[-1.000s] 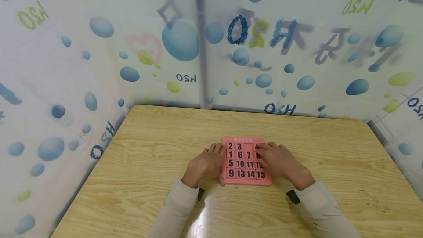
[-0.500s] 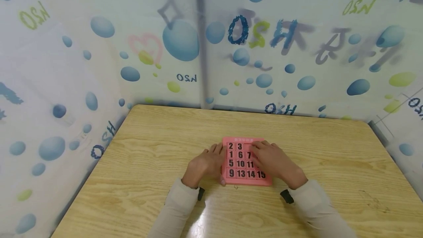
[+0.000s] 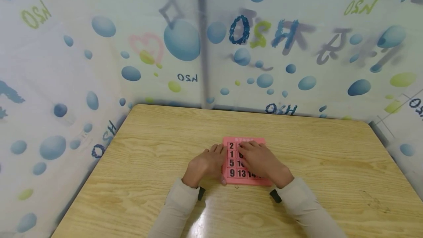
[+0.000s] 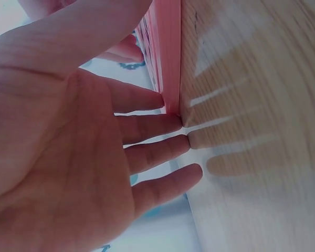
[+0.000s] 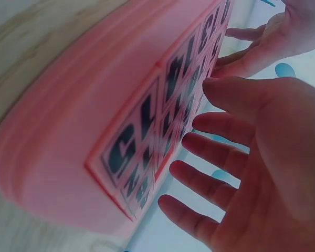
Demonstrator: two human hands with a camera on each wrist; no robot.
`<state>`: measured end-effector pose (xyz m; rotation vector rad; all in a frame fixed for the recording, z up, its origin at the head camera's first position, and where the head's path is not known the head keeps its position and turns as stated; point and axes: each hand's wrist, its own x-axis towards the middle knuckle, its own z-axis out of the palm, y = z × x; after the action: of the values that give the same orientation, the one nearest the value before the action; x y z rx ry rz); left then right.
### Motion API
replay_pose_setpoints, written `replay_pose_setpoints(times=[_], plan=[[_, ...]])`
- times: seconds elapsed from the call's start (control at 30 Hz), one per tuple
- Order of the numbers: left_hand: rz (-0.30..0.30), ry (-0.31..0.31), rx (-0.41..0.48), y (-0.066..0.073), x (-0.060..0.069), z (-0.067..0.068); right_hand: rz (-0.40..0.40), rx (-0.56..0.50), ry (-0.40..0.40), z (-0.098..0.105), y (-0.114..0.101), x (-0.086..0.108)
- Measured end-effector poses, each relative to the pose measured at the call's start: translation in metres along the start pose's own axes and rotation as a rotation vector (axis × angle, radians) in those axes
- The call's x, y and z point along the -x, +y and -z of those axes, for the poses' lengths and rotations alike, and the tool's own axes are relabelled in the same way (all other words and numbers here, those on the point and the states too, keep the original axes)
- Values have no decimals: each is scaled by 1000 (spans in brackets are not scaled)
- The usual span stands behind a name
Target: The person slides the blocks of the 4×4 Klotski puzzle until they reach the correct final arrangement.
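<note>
A pink sliding number puzzle point(image 3: 246, 183) lies flat on the table, its numbered tiles set in a raised frame. My left hand point(image 3: 205, 165) rests along the frame's left side, with the thumb at the near left corner. In the left wrist view the fingers point(image 4: 149, 128) are straight, some tips touching the pink side. Over the top rows lies my right hand point(image 3: 261, 160), fingertips at the tile beside the 2. It hides most middle and right-hand tiles. The right wrist view shows its fingers point(image 5: 215, 160) spread and gently bent over the tiles, gripping nothing.
The wooden table point(image 3: 132, 183) extends around the puzzle on every side. Behind it and to the left stand walls point(image 3: 218, 65) printed with blue and green drops. Small black devices sit under both cuffs, such as the right black device point(image 3: 275, 196).
My right hand has slid left across the puzzle, from the right-hand column to the second column, covering the 3 and several middle tiles. The left hand and the frame stay put.
</note>
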<state>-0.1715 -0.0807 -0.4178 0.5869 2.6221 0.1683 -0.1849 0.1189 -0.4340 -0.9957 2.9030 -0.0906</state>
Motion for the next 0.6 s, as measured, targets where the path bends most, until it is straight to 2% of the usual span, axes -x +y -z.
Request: replay_pose_setpoints(times=[0.6], plan=[[-8,8,-19,2,0,1,-15,-1,-6,-1,2,3]])
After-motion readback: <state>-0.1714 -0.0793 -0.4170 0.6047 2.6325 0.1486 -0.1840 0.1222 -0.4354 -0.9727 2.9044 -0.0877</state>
